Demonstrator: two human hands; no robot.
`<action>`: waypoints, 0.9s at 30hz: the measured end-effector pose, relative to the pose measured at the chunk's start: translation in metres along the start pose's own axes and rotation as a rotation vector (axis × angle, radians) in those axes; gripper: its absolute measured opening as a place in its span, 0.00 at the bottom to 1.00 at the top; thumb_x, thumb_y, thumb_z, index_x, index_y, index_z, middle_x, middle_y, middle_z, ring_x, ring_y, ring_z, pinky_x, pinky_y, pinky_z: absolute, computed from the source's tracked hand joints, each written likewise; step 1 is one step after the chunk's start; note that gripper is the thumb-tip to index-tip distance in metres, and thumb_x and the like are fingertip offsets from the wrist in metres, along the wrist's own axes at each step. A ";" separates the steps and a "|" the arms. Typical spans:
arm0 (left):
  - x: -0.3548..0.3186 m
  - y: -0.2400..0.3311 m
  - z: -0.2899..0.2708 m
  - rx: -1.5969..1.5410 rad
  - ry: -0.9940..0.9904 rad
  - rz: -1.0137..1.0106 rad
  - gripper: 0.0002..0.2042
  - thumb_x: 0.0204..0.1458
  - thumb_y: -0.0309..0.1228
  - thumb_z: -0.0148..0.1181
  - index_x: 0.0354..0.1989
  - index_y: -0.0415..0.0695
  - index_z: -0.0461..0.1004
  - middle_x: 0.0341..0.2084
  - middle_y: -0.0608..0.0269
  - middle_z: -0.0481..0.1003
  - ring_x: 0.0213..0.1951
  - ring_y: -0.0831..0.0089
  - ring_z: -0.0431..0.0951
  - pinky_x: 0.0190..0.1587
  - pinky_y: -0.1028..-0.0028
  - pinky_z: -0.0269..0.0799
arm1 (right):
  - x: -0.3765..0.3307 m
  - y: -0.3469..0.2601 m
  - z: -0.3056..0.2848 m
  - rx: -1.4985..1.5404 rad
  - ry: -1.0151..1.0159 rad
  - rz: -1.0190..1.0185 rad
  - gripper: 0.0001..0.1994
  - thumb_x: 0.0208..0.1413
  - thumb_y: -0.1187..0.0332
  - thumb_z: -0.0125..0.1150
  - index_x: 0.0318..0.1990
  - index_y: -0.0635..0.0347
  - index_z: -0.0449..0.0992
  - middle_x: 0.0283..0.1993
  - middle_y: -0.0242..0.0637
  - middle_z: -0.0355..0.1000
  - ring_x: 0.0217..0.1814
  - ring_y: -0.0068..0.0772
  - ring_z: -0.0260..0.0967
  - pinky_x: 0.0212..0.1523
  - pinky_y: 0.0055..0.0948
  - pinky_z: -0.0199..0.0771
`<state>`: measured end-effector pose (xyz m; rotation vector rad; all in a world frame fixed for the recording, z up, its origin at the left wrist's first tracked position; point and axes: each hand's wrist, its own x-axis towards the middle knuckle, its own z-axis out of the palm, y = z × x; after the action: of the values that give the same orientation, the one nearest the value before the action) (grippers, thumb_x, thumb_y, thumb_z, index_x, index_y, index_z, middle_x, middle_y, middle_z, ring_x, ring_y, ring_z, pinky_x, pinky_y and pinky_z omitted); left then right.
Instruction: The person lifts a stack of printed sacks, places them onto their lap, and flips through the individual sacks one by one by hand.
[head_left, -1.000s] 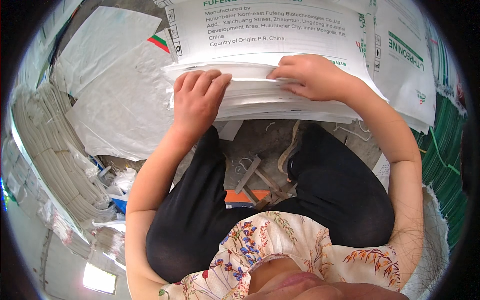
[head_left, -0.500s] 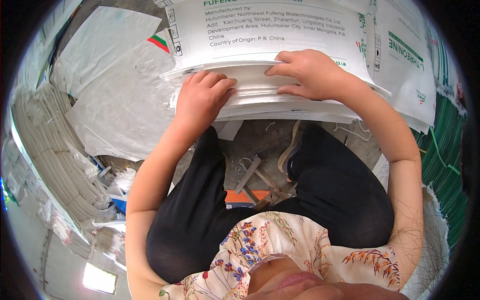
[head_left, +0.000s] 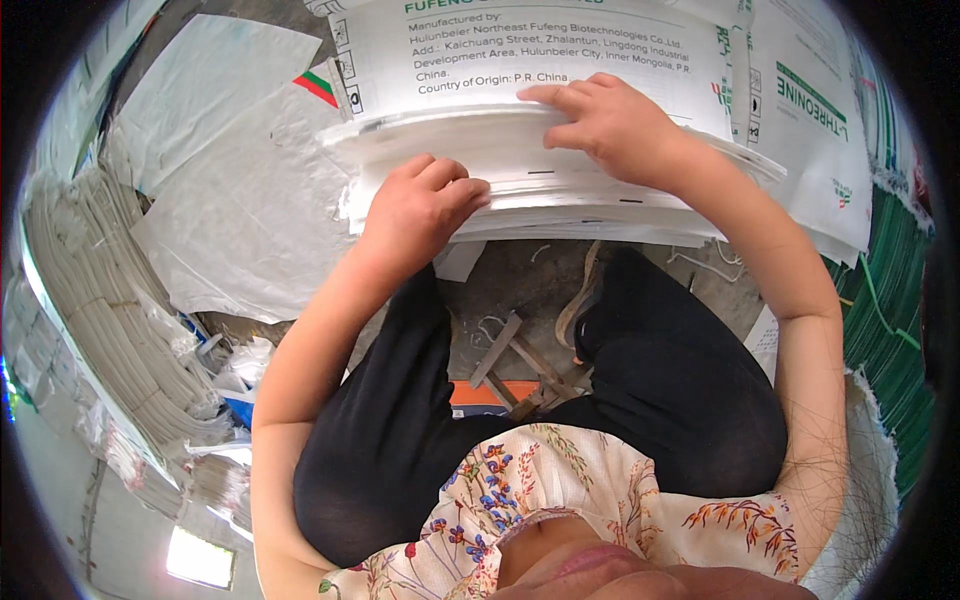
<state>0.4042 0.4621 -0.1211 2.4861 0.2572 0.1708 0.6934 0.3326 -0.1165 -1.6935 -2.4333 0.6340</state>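
Before me lies a stack of white printed woven sacks [head_left: 500, 55], their near edges layered toward my knees. My left hand [head_left: 420, 210] has its fingers curled against the lower layers at the left of the near side, pinching a white sack edge [head_left: 520, 187]. Farther up and to the right is my right hand [head_left: 615, 130], index finger stretched out and thumb apart, over the top sack's near edge. A gap shows between the upper sacks and the layers under my left hand. The undersides of my left fingers are partly hidden.
Loose white sheets [head_left: 240, 200] spread on the left, beside bundled stacks of pale sacks [head_left: 110, 300]. Another printed sack [head_left: 800, 130] lies at the right, near green stacked material [head_left: 885, 330]. A small wooden frame [head_left: 515, 365] stands on the floor between my legs.
My right hand has moved up and slightly left, and the top sacks' near edge sits higher. My left hand has shifted down and right. The gap between the layers has widened.
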 end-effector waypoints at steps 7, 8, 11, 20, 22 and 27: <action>-0.001 0.005 -0.004 0.128 -0.036 -0.008 0.11 0.56 0.35 0.71 0.48 0.55 0.84 0.39 0.72 0.77 0.41 0.66 0.77 0.45 0.64 0.74 | -0.006 -0.016 -0.001 0.094 -0.053 0.078 0.14 0.56 0.65 0.72 0.50 0.52 0.84 0.74 0.36 0.66 0.60 0.41 0.75 0.66 0.42 0.68; 0.000 0.005 -0.004 0.127 -0.036 -0.007 0.11 0.56 0.35 0.71 0.48 0.55 0.84 0.39 0.72 0.77 0.41 0.66 0.77 0.45 0.64 0.74 | -0.005 -0.015 -0.001 0.073 -0.048 0.069 0.15 0.56 0.65 0.72 0.50 0.52 0.84 0.74 0.36 0.66 0.60 0.41 0.75 0.66 0.42 0.68; 0.000 0.005 -0.005 0.100 -0.049 -0.053 0.13 0.55 0.33 0.72 0.49 0.53 0.84 0.41 0.70 0.78 0.41 0.63 0.78 0.45 0.61 0.76 | -0.001 -0.016 -0.004 0.039 -0.058 0.048 0.15 0.56 0.65 0.71 0.51 0.53 0.84 0.74 0.35 0.66 0.60 0.40 0.75 0.66 0.42 0.68; -0.003 -0.001 -0.004 0.048 -0.038 -0.022 0.09 0.56 0.32 0.70 0.46 0.51 0.83 0.39 0.68 0.80 0.42 0.62 0.80 0.47 0.61 0.76 | 0.006 -0.010 -0.016 -0.057 -0.032 0.156 0.31 0.58 0.71 0.65 0.70 0.48 0.68 0.71 0.37 0.69 0.56 0.41 0.77 0.57 0.40 0.76; -0.001 -0.002 -0.002 0.101 -0.053 -0.036 0.09 0.58 0.33 0.69 0.46 0.51 0.83 0.40 0.67 0.81 0.44 0.63 0.81 0.47 0.61 0.76 | 0.013 -0.009 -0.026 0.006 -0.134 0.279 0.34 0.59 0.71 0.65 0.74 0.45 0.64 0.69 0.38 0.71 0.55 0.43 0.78 0.54 0.41 0.77; -0.010 -0.005 -0.008 0.120 -0.072 -0.063 0.09 0.59 0.34 0.68 0.46 0.51 0.83 0.41 0.67 0.82 0.44 0.63 0.82 0.47 0.61 0.77 | 0.085 0.036 -0.084 -0.062 -0.571 0.479 0.28 0.64 0.59 0.65 0.71 0.45 0.71 0.59 0.45 0.78 0.57 0.49 0.77 0.56 0.47 0.77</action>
<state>0.3925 0.4685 -0.1188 2.5929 0.3239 0.0406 0.7202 0.4443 -0.0673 -2.4249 -2.3767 1.2619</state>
